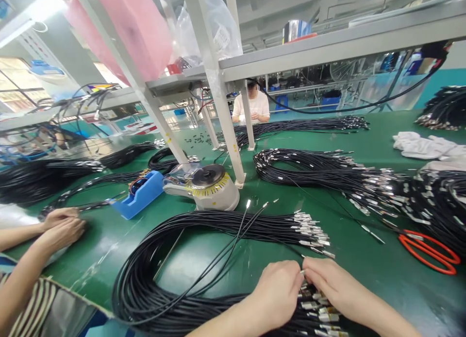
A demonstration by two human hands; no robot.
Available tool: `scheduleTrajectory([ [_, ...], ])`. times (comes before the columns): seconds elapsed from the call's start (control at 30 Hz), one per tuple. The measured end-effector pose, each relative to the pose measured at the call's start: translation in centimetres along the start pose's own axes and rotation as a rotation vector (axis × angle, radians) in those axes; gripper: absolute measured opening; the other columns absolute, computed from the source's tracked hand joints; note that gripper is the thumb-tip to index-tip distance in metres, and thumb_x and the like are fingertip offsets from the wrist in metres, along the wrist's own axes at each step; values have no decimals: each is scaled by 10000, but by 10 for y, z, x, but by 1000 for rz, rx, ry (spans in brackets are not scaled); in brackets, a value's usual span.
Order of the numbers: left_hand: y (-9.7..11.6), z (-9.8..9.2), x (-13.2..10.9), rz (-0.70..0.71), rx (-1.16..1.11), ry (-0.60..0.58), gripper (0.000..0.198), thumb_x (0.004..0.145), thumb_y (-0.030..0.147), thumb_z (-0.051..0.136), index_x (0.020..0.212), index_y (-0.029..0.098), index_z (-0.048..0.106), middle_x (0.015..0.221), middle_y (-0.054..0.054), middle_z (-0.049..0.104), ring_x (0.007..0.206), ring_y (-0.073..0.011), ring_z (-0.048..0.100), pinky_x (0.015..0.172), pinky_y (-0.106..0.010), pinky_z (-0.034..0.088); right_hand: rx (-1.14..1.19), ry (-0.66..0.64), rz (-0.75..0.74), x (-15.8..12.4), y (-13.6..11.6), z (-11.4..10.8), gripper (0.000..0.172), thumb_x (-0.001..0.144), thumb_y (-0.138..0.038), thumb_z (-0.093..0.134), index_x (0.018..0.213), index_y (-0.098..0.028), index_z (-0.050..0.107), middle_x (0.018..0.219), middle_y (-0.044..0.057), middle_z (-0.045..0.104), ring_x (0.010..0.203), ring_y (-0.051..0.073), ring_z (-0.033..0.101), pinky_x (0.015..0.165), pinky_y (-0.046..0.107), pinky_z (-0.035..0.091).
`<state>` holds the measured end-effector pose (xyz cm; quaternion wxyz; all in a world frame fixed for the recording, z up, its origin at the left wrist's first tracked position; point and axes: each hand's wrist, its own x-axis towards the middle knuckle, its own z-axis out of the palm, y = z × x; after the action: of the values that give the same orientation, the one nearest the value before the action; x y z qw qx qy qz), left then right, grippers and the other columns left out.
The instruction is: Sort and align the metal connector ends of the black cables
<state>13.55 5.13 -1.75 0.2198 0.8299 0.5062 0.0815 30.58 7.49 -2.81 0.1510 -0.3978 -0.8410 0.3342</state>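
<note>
My left hand (278, 288) and my right hand (333, 281) meet at the bottom centre over a looped bundle of black cables (204, 259) with silver metal ends (313, 232). Both hands have their fingers pinched together around one cable's metal tip between them. More plugs (322, 312) of the same bundle lie under my wrists. Two loose cable ends stick up from the bundle toward the tape machine.
A white tape dispenser machine (206, 184) and a blue tape holder (140, 193) stand behind the bundle. Orange scissors (429, 252) lie at right. More cable bundles (327, 174) cover the green table (364, 274). A co-worker's hands (60, 225) rest at left; another person (253, 106) sits far back.
</note>
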Motion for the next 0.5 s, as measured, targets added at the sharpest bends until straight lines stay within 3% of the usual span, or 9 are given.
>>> scheduleTrajectory([
  [0.5, 1, -3, -4, -12, -149, 50, 275, 920, 250, 278, 700, 195, 434, 692, 13, 550, 630, -127, 484, 582, -235, 310, 6, 63, -44, -3, -6, 0, 323, 943, -286, 259, 638, -211, 332, 608, -36, 417, 565, 129, 407, 544, 239, 308],
])
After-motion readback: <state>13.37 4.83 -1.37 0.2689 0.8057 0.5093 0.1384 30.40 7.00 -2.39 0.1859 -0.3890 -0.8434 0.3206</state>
